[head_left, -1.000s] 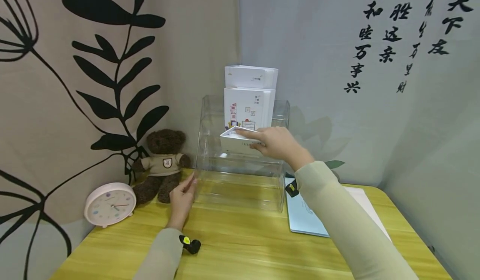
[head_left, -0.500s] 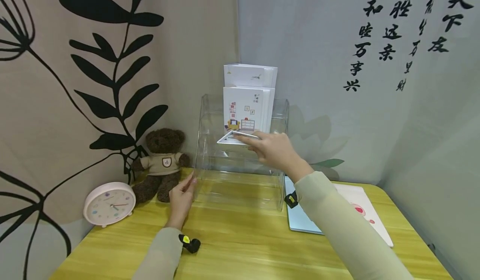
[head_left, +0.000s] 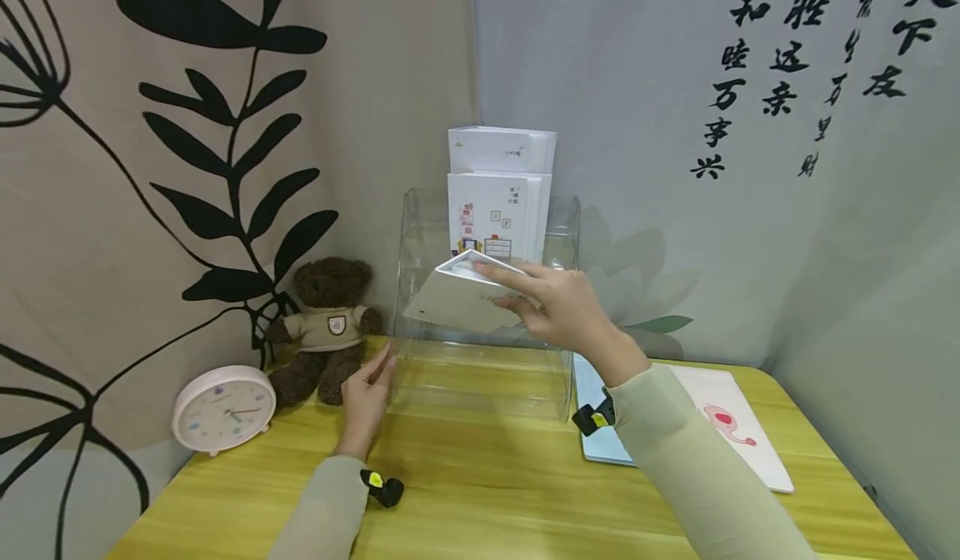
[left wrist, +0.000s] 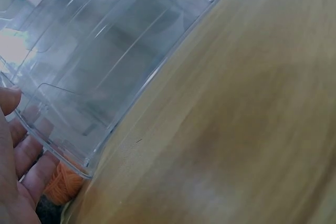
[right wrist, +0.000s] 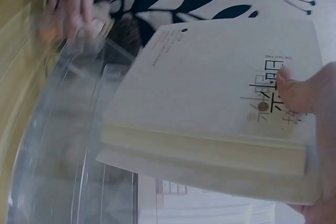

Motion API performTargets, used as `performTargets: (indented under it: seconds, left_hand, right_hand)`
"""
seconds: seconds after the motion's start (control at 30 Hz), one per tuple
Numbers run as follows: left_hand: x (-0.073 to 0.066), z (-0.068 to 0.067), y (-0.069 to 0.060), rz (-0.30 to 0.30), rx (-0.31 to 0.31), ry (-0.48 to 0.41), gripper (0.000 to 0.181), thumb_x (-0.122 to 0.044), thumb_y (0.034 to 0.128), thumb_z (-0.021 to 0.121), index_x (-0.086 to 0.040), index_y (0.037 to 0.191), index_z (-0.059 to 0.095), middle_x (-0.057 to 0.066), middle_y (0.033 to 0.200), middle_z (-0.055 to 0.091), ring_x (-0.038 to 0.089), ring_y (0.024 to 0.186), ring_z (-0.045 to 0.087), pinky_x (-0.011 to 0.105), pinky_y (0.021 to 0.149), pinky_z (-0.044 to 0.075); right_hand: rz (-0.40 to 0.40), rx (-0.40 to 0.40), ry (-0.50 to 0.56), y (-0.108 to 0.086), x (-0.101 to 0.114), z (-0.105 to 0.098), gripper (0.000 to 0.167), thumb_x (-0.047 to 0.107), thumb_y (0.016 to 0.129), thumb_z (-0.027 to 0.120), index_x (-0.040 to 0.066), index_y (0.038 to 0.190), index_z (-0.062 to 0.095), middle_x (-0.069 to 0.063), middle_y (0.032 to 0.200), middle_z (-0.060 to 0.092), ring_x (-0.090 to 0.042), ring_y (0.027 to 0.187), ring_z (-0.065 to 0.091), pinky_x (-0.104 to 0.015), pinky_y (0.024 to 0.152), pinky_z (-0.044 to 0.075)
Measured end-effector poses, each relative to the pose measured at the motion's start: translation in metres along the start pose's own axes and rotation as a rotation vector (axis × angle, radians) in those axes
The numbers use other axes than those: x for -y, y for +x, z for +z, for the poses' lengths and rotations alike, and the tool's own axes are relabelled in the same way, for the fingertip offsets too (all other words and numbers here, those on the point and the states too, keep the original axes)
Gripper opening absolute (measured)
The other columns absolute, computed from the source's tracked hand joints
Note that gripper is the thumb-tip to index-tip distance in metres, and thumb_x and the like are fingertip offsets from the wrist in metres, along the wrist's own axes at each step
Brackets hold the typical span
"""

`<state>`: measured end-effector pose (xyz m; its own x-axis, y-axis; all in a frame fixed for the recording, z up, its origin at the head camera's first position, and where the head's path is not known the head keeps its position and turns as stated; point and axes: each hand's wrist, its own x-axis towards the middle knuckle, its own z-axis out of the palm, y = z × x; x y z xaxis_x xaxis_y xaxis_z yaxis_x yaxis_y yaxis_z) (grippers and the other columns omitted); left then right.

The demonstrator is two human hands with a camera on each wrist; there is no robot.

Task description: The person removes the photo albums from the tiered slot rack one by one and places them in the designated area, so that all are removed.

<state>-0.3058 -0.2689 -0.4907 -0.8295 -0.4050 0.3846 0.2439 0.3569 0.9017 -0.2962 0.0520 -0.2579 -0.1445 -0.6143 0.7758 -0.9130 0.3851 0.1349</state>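
Observation:
A clear tiered rack point(head_left: 480, 385) stands on the table, with white boxes or books point(head_left: 498, 210) upright in its upper tiers. My right hand point(head_left: 562, 306) pinches a white book point(head_left: 461, 300) tilted in front of them; in the right wrist view the thumb lies on the cover of the book point(right wrist: 210, 77), over its printed characters. My left hand point(head_left: 366, 397) is at the rack's left side; in the left wrist view the thumb and fingers of the left hand point(left wrist: 23, 156) grip the edge of the clear rack point(left wrist: 105, 77) from both sides.
A brown teddy bear point(head_left: 330, 335) sits left of the rack, beside a pink-rimmed clock point(head_left: 225, 410). A blue book point(head_left: 603, 443) and a white one with a pink drawing point(head_left: 750, 439) lie at the right. Orange yarn point(left wrist: 64, 184) shows behind the rack.
The book in my right hand first tipped flatter, then swung so that more of its cover faces the head view. My left hand stays on the rack.

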Motion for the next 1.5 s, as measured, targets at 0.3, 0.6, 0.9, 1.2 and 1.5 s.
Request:
performTargets:
  seconds: [0.3,0.6,0.9,1.2,1.5]
  left_hand:
    - [0.000,-0.002,0.000,0.003,-0.004,-0.031,0.035,-0.028,0.0986,0.068,-0.030,0.134,0.067,-0.001,0.127,0.068,0.015,0.092,0.070,0.020,0.060,0.051]
    - [-0.004,-0.002,0.001,0.011,-0.025,-0.049,0.037,-0.036,0.0964,0.070,-0.028,0.132,0.069,0.002,0.124,0.070,0.022,0.106,0.068,0.010,0.074,0.049]
    - [-0.002,-0.001,0.001,0.024,-0.019,-0.051,0.037,-0.041,0.0955,0.070,-0.029,0.131,0.070,0.001,0.123,0.071,0.021,0.109,0.068,0.012,0.077,0.050]
    - [-0.004,0.001,-0.003,-0.018,0.011,-0.034,0.035,-0.038,0.0977,0.068,-0.035,0.133,0.067,-0.001,0.127,0.069,0.027,0.094,0.069,0.025,0.071,0.051]
    - [-0.003,-0.001,-0.002,-0.010,-0.001,-0.010,0.037,-0.042,0.0970,0.067,-0.034,0.133,0.067,-0.003,0.127,0.069,0.026,0.098,0.069,0.030,0.079,0.054]
  right_hand:
    - [0.114,0.080,0.389,-0.025,0.019,0.005,0.054,0.015,0.091,0.077,0.023,0.142,0.061,0.008,0.097,0.073,0.000,0.063,0.051,-0.020,0.054,0.042]
    - [0.409,0.279,0.857,-0.059,0.032,0.029,0.042,0.010,0.093,0.073,0.008,0.135,0.066,-0.008,0.116,0.074,-0.018,0.085,0.074,-0.037,0.064,0.060]
    - [0.528,0.451,0.960,-0.087,0.028,0.049,0.042,0.017,0.093,0.074,0.008,0.133,0.067,-0.004,0.108,0.076,-0.019,0.085,0.073,-0.037,0.070,0.060]
    - [0.642,0.503,1.043,-0.118,0.025,0.075,0.033,0.018,0.094,0.074,0.009,0.126,0.071,-0.004,0.108,0.075,-0.022,0.090,0.072,-0.037,0.078,0.059]
    - [0.676,0.492,0.980,-0.133,0.019,0.094,0.032,0.021,0.095,0.073,0.011,0.125,0.072,-0.004,0.112,0.073,-0.019,0.093,0.069,-0.034,0.081,0.057]
